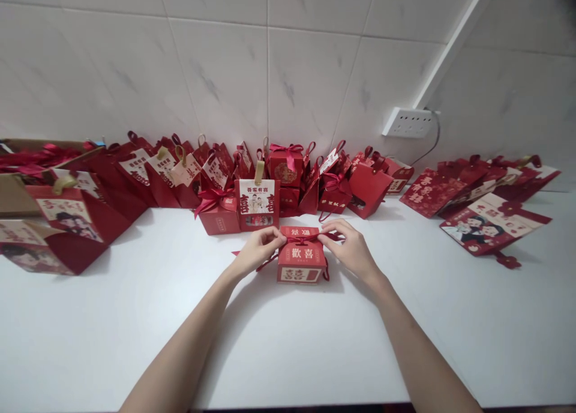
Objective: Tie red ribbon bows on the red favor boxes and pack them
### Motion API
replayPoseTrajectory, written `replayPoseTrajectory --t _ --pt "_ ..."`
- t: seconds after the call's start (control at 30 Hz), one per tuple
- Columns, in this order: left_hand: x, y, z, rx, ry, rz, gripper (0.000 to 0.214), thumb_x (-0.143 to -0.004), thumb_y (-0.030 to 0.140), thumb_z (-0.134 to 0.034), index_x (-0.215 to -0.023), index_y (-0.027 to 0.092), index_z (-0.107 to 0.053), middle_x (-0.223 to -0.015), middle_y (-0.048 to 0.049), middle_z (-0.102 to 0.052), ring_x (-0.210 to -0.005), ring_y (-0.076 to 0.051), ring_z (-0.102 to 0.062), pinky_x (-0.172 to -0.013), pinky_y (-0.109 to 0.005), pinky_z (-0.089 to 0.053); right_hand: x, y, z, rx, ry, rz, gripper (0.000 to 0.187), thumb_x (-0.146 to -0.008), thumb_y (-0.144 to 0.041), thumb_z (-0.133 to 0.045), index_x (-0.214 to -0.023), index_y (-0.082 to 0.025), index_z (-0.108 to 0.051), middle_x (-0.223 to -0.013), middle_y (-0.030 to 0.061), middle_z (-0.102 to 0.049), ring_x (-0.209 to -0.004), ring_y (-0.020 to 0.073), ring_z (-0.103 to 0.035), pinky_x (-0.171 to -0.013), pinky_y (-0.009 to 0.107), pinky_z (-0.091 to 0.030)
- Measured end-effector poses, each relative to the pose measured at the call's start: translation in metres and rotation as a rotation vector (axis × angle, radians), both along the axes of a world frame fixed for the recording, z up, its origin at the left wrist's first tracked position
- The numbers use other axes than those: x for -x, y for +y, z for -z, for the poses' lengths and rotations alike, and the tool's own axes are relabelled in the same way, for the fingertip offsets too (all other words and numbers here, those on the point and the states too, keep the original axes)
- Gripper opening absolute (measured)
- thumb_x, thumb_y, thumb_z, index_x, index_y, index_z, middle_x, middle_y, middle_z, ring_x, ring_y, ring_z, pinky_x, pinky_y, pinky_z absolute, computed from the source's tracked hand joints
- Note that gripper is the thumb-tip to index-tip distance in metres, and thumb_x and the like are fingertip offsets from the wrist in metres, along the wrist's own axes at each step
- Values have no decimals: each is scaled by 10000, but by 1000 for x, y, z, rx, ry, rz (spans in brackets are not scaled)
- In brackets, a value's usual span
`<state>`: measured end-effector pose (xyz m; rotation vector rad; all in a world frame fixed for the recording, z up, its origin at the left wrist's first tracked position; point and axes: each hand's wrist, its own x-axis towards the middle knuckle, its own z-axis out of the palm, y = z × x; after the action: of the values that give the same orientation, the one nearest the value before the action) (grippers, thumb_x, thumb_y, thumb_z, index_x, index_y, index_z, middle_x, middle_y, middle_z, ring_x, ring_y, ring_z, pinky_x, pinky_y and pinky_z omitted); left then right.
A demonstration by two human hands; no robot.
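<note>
A small red gift box [300,256] with cream Chinese lettering stands upright on the white table, in front of me. A dark red ribbon [302,241] crosses the neck of its folded top, with a knot near the middle and loose ends hanging at both sides. At the box's upper left corner, my left hand [258,250] is closed in a pinch on the ribbon. My right hand [351,250] pinches it at the upper right corner, its index finger resting along the top flap. The exact contact under the fingertips is partly hidden.
Behind stand many red gift boxes, among them a ribboned box [220,221] and a box with a couple picture [260,204]. More boxes lean at left [72,215] and right [490,221]. A power strip [410,123] hangs on the tiled wall [310,71].
</note>
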<state>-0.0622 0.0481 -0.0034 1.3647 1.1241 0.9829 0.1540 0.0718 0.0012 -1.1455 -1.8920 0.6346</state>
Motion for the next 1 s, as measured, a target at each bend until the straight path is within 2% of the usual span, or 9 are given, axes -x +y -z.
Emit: replayPoseTrajectory --t 0.07,0.2,0.3,0.4,0.6,0.77,0.9,1.0 --pt "0 0 0 -6 1 -1 330 -761 458 -590 -691 155 -479 -549 58 -443 -462 -44 -356 -428 -182 -257 -4 -1 -5 74 22 9 172 -785 -341 -581 -718 -185 -551 -802 41 -582 -768 171 -549 -682 310 -459" --pt "0 1 2 -30 2 -19 337 -763 455 -587 -664 154 -471 -540 57 -434 -455 -42 -351 -420 -179 -247 -9 -3 -14 411 160 -93 293 -784 -441 -579 -690 -173 -508 -595 -36 -486 -501 94 -430 -478 240 -350" --pt "0 1 3 -35 -16 -43 347 -754 462 -587 -644 158 -462 -505 67 -410 -419 -37 -328 -394 -177 -220 -9 -1 -12 581 407 -222 344 -755 -462 -617 -641 -162 -494 -555 -41 -490 -486 74 -433 -481 223 -326" --pt "0 2 4 -16 -50 -53 363 -733 475 -598 -621 166 -442 -461 80 -379 -381 -35 -303 -371 -174 -200 -10 3 -7 714 580 -283 384 -683 -462 -693 -587 -158 -479 -520 -48 -475 -465 61 -428 -478 218 -313" --pt "1 3 5 54 -111 -27 424 -712 485 -623 -577 176 -367 -448 86 -356 -364 -27 -273 -359 -168 -169 -19 11 -1 908 573 -324 427 -625 -417 -758 -530 -169 -424 -399 -100 -354 -355 19 -276 -413 208 -218" --pt "8 6 9 -4 -97 -20 415 -712 453 -647 -583 165 -378 -476 83 -353 -404 -24 -284 -387 -156 -192 -29 16 5 982 506 -338 440 -608 -421 -764 -502 -174 -416 -336 -104 -340 -307 19 -244 -387 213 -193" --pt "12 8 15 -10 -12 -5 421 -736 479 -617 -591 171 -368 -456 91 -326 -391 -28 -273 -374 -153 -191 -33 20 14 978 470 -321 392 -596 -418 -775 -550 -160 -483 -337 -100 -368 -304 19 -243 -373 202 -181" --pt "12 7 16 29 -8 13 431 -734 510 -599 -598 183 -355 -439 100 -304 -364 -31 -246 -346 -157 -173 -34 22 18 933 443 -341 383 -609 -434 -769 -557 -152 -515 -376 -72 -428 -331 39 -351 -382 200 -235"
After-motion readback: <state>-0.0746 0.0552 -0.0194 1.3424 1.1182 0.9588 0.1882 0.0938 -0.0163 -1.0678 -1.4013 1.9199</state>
